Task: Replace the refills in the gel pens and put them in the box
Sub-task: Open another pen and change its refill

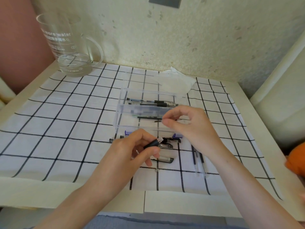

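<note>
At the middle of the table's checked cloth (pixel 66 121), a person's left hand (pixel 132 151) grasps a black-gripped gel pen barrel (pixel 151 143), while the right hand (pixel 189 124) pinches a thin dark piece (pixel 158 120), too small to name, between thumb and forefinger over the clear box (pixel 120 116). Several pens (pixel 153 103) lie inside the box; loose refills (pixel 197 160) and clipped pen halves (pixel 166 159) lie on the cloth toward the near edge. A glass jug (pixel 69 52) stands at the far left corner, a tissue (pixel 175 81) by the far edge.
</note>
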Motion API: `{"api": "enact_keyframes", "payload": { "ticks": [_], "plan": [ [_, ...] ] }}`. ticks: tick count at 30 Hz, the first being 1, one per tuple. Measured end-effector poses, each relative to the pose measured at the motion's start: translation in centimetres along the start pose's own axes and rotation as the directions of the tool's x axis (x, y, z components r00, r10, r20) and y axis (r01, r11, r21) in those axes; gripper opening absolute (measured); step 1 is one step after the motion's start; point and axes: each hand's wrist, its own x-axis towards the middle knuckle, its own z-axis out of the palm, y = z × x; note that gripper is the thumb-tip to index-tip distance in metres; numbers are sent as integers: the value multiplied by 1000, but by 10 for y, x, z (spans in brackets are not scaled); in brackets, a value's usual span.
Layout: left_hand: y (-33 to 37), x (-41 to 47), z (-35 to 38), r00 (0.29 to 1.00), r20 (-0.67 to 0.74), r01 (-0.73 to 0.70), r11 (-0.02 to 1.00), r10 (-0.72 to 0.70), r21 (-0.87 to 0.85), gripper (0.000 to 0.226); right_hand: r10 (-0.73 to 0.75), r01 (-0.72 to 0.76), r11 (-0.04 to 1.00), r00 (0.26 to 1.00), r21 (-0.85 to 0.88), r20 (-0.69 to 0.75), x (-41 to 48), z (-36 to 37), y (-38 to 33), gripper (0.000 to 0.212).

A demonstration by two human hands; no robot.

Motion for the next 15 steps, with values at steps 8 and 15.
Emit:
{"api": "enact_keyframes", "payload": {
  "ticks": [8,15],
  "plan": [
    [-2,2,-2,991,-134,-9,991,-8,-131,24,131,-154,732,988,664,84,-3,-17,-8,14],
    [-3,3,-4,985,-171,-19,988,-8,-152,22,162,-109,578,987,809,18,-5,-20,-6,19]
  ]
}}
